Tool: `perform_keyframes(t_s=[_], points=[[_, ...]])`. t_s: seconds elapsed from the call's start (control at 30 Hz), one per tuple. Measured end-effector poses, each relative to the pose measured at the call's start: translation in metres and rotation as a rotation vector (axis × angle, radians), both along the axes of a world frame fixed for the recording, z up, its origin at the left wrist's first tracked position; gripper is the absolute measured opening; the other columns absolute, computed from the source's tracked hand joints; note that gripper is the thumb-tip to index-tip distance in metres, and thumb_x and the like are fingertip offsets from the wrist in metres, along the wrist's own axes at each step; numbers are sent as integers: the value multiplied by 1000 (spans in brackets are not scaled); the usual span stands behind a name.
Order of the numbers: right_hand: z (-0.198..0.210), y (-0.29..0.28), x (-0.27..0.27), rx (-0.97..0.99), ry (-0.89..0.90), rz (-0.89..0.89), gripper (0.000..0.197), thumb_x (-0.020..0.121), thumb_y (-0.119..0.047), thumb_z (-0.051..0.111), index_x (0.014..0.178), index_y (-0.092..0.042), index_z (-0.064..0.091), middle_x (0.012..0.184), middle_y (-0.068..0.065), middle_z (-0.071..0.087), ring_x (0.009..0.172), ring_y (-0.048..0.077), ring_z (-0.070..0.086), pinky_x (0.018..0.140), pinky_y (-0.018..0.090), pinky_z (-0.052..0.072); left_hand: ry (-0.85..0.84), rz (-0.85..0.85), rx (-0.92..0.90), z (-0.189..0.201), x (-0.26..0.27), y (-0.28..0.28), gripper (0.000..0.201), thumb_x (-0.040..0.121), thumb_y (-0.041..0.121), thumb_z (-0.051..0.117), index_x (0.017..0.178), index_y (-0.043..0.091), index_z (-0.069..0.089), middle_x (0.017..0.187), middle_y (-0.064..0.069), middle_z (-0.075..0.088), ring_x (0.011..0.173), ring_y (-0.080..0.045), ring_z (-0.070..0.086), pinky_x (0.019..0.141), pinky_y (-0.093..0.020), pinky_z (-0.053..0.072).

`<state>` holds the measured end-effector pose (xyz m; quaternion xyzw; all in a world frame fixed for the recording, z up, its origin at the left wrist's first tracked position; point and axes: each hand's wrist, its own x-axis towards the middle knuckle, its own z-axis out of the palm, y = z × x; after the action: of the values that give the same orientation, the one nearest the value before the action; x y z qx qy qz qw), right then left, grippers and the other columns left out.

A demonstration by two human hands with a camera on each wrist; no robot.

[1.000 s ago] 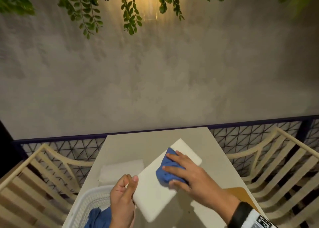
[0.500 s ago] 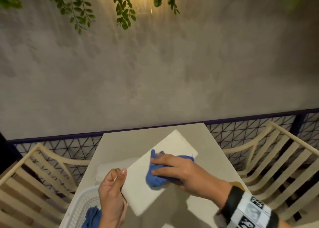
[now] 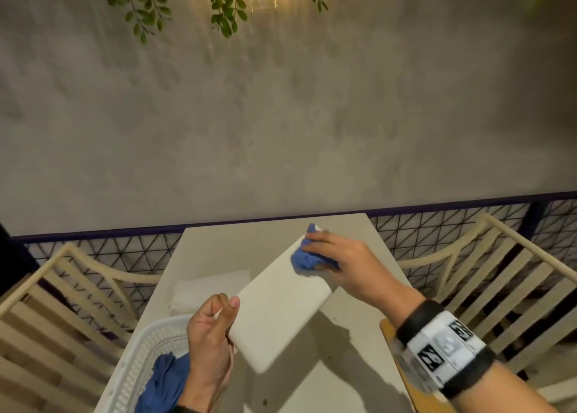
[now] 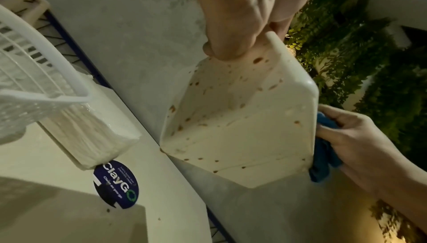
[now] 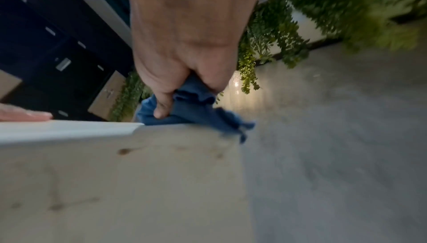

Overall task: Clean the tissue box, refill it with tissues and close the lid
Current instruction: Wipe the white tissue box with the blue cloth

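Since a second ago the cloth has travelled from the middle of the box up to its far corner, carried by the right hand; half a second ago it sat mid-panel, now it overhangs the top edge. Also the box has tilted a little more upright in the left hand.

That left hand pinches the box's near rim, thumb inside and fingers curled round the outside, so the box hangs above the table with its open side turned away from the head camera. The right hand has its fingers and thumb bunched round the cloth, pressing it flat against the outer panel.

From the left wrist, the box's inside is speckled with brown spots on walls and floor, untouched by the look of it. So I judge the cleaning to be only part done: one stroke across the outside has just run out at the corner, and the inner faces are likely to need the cloth next.

Tissues lie in a stack on the table behind the box, beside a white basket holding a second blue cloth. What may be the lid, a brown edge, shows under the right wrist, but I cannot tell for certain. Refilling and closing both remain.
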<state>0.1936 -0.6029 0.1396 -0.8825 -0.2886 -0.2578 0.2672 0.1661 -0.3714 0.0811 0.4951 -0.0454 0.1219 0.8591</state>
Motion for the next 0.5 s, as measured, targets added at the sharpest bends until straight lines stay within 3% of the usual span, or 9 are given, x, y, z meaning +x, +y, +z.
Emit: perform_keyframes(t_s=[0.03, 0.1, 0.13, 0.2, 0.27, 0.3, 0.4, 0.5], points=[[4, 13, 3, 21, -12, 5, 31, 80, -19, 60, 105, -3, 69, 116, 16, 66, 109, 17, 55, 99, 12, 32, 7, 24, -3, 1, 1, -1, 45, 83, -3, 51, 47, 18, 37, 49, 7, 38, 47, -5, 36, 47, -16, 39], [-1, 39, -7, -12, 6, 184, 23, 83, -5, 63, 104, 2, 67, 118, 24, 62, 113, 18, 47, 101, 6, 23, 18, 46, -34, 4, 3, 3, 45, 87, -6, 45, 49, 16, 37, 49, 8, 42, 47, -4, 40, 46, -12, 41], [-8, 40, -17, -65, 25, 298, 20, 86, -2, 61, 105, 3, 66, 120, 25, 60, 116, 19, 45, 104, 7, 21, 16, 47, -47, 6, 4, 6, 47, 88, -7, 43, 47, 17, 38, 48, 8, 42, 45, -3, 40, 45, -12, 40], [-19, 18, -34, -147, 69, 386, 23, 93, -13, 52, 109, -5, 66, 126, 17, 58, 124, 14, 45, 109, 14, 25, 6, 29, -32, 7, 0, 12, 54, 88, -9, 41, 42, 21, 38, 45, 9, 37, 43, -3, 36, 43, -12, 35], [-21, -8, -29, -75, 50, 284, 22, 90, -18, 56, 110, -12, 65, 129, 9, 58, 125, 5, 45, 107, 24, 36, -4, 18, 14, 6, -4, 14, 58, 87, -11, 41, 39, 22, 35, 44, 10, 31, 43, -3, 30, 42, -14, 31], [-19, -14, -24, 3, 35, 199, 24, 86, -15, 59, 109, -12, 66, 129, 8, 58, 123, 0, 45, 105, 22, 38, -3, 17, 30, 5, -9, 13, 59, 86, -12, 40, 39, 23, 34, 44, 10, 29, 43, -3, 28, 42, -14, 29], [1, -9, -7, 274, 105, 36, 28, 81, -3, 65, 108, -10, 68, 125, 0, 58, 112, -20, 44, 95, 2, 34, -2, 21, 5, 7, -10, 14, 59, 85, -12, 39, 38, 23, 30, 44, 10, 27, 41, -3, 27, 41, -16, 24], [23, -12, -1, 427, 355, 55, 37, 83, 0, 66, 115, -18, 61, 122, -7, 59, 105, -15, 52, 88, 1, 38, 1, 42, -51, 7, -10, 22, 54, 83, -13, 37, 42, 20, 24, 45, 8, 29, 39, -5, 29, 49, -24, 15]])
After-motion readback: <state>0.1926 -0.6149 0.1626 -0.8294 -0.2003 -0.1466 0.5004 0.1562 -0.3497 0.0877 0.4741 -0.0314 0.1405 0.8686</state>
